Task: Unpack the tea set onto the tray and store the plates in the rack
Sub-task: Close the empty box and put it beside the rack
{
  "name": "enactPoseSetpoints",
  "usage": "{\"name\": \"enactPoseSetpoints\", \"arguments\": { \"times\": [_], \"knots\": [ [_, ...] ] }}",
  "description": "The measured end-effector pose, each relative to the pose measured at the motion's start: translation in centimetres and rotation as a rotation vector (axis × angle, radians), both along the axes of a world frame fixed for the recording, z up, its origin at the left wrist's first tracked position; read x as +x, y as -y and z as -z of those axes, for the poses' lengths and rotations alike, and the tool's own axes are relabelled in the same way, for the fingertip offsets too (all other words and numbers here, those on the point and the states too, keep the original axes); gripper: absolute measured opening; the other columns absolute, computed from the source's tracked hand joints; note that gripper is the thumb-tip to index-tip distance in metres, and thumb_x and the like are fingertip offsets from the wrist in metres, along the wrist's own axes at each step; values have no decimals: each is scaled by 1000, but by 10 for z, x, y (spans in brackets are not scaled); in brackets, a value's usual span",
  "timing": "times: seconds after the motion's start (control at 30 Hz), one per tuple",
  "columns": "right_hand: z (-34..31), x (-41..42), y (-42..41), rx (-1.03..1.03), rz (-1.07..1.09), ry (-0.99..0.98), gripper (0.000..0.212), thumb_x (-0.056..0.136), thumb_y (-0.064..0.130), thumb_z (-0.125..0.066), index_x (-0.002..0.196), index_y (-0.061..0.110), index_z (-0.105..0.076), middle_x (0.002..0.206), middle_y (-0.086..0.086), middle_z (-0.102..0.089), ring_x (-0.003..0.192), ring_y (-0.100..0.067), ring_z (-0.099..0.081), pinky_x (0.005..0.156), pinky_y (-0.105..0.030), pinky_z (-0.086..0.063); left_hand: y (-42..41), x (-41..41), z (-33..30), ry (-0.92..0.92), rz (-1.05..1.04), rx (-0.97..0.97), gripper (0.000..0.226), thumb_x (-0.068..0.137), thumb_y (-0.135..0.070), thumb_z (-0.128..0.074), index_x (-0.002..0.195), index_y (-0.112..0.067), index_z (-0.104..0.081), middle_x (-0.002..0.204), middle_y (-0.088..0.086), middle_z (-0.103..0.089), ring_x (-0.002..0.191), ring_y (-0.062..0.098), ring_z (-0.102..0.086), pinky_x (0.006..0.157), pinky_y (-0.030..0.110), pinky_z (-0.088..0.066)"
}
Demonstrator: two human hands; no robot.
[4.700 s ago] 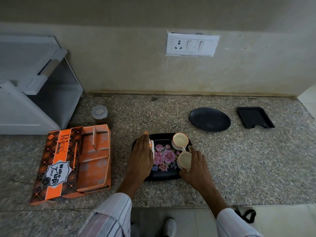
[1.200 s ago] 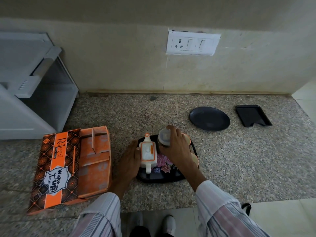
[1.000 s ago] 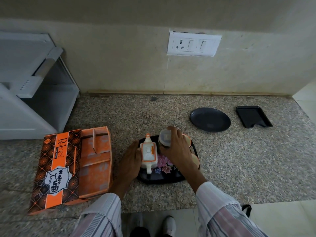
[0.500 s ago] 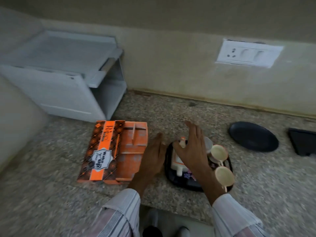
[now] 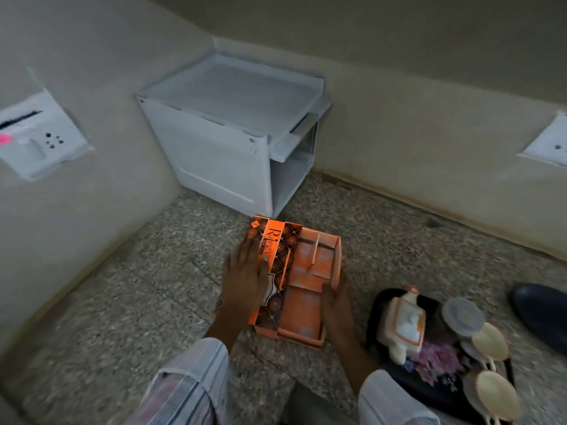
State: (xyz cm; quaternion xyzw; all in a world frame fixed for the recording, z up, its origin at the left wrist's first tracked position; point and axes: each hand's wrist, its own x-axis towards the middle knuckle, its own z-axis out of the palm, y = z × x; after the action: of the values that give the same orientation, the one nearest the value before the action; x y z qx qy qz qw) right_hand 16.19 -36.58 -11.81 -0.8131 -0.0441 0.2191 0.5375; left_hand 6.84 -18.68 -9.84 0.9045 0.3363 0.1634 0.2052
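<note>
The orange tea-set box (image 5: 306, 271) lies open on the granite counter, and its compartments look empty. My left hand (image 5: 245, 280) lies on the box's patterned lid with the fingers spread. My right hand (image 5: 336, 305) is against the box's right wall. To the right, the black floral tray (image 5: 376, 305) carries a white and orange teapot (image 5: 405, 323), a lidded jar (image 5: 461, 312) and two cream cups (image 5: 491, 340) (image 5: 497, 394). A black plate (image 5: 543, 311) lies at the right edge. The white rack (image 5: 227, 142) stands in the far corner.
Walls meet behind the rack, with a switch plate on the left wall (image 5: 40, 136) and another on the back wall (image 5: 549, 145). The counter's front edge runs just below my sleeves.
My view has swung left towards the corner. Both hands have left the tray and moved onto the orange box. The jar now stands on the tray beside the teapot.
</note>
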Motion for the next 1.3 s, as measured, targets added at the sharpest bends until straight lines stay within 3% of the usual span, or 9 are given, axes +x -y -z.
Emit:
{"name": "enactPoseSetpoints", "arguments": {
  "times": [0.13,0.27,0.5,0.67,0.77,0.9,1.03,1.13,1.3],
  "knots": [
    [19,-1,-11,44,32,-18,53,96,52,-39,146,34,-42,140,-4,-58,123,-31,-60,104,-54,-50,-18,-9,17,3,4,-78,61,98,-37,-27,147,-5,-43,154,16,-41,139,34,-44,111,47,-42],
    [20,-15,-42,124,44,-31,47,101,42,-44,145,27,-51,140,4,-58,128,-20,-56,111,-41,-43,-17,-5,16,40,31,-93,57,99,-34,-28,149,-10,-41,156,11,-40,139,30,-44,113,44,-41],
    [35,-42,-103,511,3,-408,66,97,64,-41,145,20,-52,142,-7,-62,130,-32,-59,114,-54,-41,-19,-3,22,45,14,-149,63,97,-45,-21,152,-17,-36,159,4,-35,142,26,-40,113,44,-41],
    [48,-19,-94,384,102,-354,44,91,45,-52,127,25,-68,128,-10,-70,120,-35,-64,107,-54,-47,-32,-14,25,99,27,-207,63,98,-52,-28,151,-19,-39,158,1,-38,143,18,-39,115,32,-33],
    [70,-5,-94,264,138,-303,29,84,49,-56,109,43,-69,115,-4,-73,113,-28,-66,104,-56,-48,-55,-21,20,197,9,-401,69,94,-59,-30,147,-17,-46,154,1,-44,142,15,-40,121,35,-29],
    [7,-30,-111,359,-61,-494,23,102,38,-54,120,26,-63,106,-3,-74,88,-15,-71,70,-32,-58,-86,-32,4,191,-61,-808,66,86,-75,-37,138,-38,-54,142,-8,-58,132,9,-52,118,44,-35],
    [-8,-41,-154,388,-199,-442,34,101,31,-59,133,19,-59,123,-6,-72,101,-20,-73,70,-30,-60,-121,-44,-30,172,35,-1196,52,92,-63,-52,132,-31,-61,123,12,-70,111,36,-68,102,56,-49],
    [-21,-55,-192,379,-233,-462,41,98,32,-65,137,23,-56,131,-5,-68,110,-24,-70,82,-42,-63,-149,-57,-57,64,11,-905,33,85,-50,-66,118,-47,-63,114,-6,-74,96,18,-73,95,48,-55],
    [-32,-70,-262,365,-282,-531,42,95,23,-68,134,22,-55,127,-9,-69,105,-28,-71,62,-34,-62,-210,-90,-63,-22,-37,-625,56,75,-62,-67,127,-42,-61,126,-12,-67,107,10,-67,97,39,-53]
  ]
}}
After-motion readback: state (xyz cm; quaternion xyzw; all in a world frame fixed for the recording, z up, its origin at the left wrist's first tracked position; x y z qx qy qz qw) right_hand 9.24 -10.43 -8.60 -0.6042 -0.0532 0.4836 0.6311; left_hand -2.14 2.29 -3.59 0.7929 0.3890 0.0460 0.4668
